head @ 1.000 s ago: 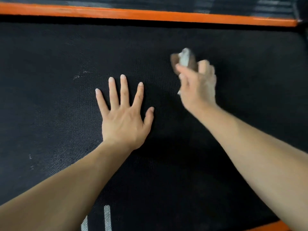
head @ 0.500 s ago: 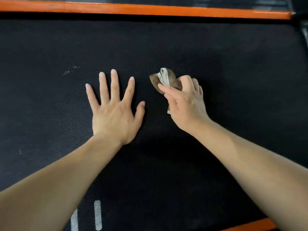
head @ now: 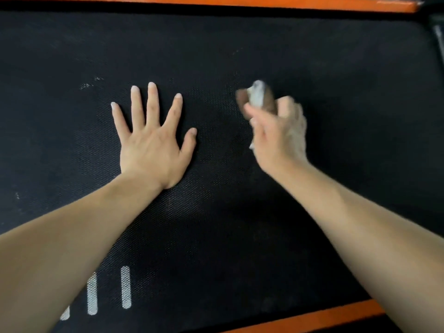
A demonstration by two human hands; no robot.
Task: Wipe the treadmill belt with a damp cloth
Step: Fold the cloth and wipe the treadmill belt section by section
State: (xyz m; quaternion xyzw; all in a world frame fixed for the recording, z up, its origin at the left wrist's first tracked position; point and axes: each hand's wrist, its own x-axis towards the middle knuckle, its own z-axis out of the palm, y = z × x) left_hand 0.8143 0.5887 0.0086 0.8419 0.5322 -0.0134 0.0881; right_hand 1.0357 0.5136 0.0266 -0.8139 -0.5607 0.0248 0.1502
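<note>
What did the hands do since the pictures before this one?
The right hand rubbed the cloth sideways: in toward the left hand, then back out to the right. Its grip on the cloth stayed. The left hand stayed flat, fingers spread, on the belt.

Motion is blurring the right hand (head: 280, 135) and the cloth (head: 258, 97) bunched at its fingertips; most of the cloth is lying hidden inside the grip, and whether it is touching the belt (head: 336, 68) beneath cannot be told.
</note>
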